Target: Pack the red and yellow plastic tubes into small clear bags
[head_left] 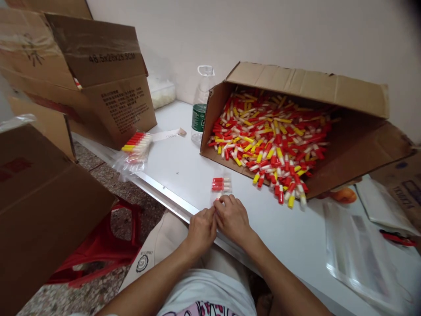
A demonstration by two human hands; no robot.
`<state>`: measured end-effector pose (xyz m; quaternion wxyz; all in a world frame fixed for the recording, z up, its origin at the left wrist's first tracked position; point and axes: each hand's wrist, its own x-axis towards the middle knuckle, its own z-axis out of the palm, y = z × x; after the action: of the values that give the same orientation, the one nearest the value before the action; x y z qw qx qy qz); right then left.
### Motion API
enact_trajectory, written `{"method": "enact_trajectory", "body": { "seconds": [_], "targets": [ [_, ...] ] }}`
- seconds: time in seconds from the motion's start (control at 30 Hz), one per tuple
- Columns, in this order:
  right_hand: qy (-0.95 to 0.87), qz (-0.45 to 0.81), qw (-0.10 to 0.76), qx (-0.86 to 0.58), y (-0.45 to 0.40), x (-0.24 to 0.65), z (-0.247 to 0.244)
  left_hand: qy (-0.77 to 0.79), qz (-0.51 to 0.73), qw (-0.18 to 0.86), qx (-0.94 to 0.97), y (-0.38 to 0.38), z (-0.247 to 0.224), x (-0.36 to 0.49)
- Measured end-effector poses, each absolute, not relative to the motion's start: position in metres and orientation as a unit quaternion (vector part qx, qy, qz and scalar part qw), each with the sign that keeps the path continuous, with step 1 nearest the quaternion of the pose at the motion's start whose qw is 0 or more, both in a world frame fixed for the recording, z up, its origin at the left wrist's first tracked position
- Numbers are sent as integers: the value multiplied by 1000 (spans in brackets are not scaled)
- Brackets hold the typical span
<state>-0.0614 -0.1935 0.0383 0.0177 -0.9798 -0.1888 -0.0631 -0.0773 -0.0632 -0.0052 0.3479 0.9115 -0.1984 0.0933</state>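
Observation:
A small clear plastic bag [222,183] lies at the table's front edge, with a few red-and-white capped tubes inside it. My left hand [201,227] grips the near end of this bag with curled fingers. Right beside it, my right hand [232,217] is closed on the same end, its fingertips meeting the left ones. The hands cover the bag's near part. Beyond them a tipped cardboard box [309,90] spills a heap of red, yellow and white tubes [263,136] onto the table.
Filled bags of tubes [137,147] sit at the table's left edge near a paper strip [167,134]. A clear bottle [198,114] stands behind. Flat plastic bags [355,250] lie right. Large cartons [108,83] and a red stool [105,245] are at left.

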Motion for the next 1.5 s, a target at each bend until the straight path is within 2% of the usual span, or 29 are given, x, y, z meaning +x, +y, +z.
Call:
{"method": "enact_trajectory", "body": {
  "seconds": [0.27,0.4,0.53,0.77,0.9,1.03,1.23,1.37,1.5],
  "targets": [
    [-186,-9,104,-977,-202,-68,45,-179,129,330,918,-64,-2,-81],
    [-183,-6,105,-977,-203,-69,44,-178,138,316,922,-64,0,-83],
    [-138,-26,68,-988,-198,-70,37,-184,140,306,923,-64,0,-86],
    [-97,-10,74,-992,-197,-71,37,-171,129,327,920,-65,2,-88],
    [-83,-4,43,-996,-199,-75,37,-204,122,343,909,-66,1,-91],
    [-89,-6,79,-993,-201,-77,35,-198,104,324,919,-68,3,-93],
    [-96,-134,44,-985,-209,-96,36,-168,69,265,947,-70,11,-87],
    [-97,-251,107,-957,-209,-126,34,-156,88,284,942,-73,11,-83],
    [-112,-248,107,-956,-209,-145,22,-175,118,310,927,-75,9,-82]
  ]
}}
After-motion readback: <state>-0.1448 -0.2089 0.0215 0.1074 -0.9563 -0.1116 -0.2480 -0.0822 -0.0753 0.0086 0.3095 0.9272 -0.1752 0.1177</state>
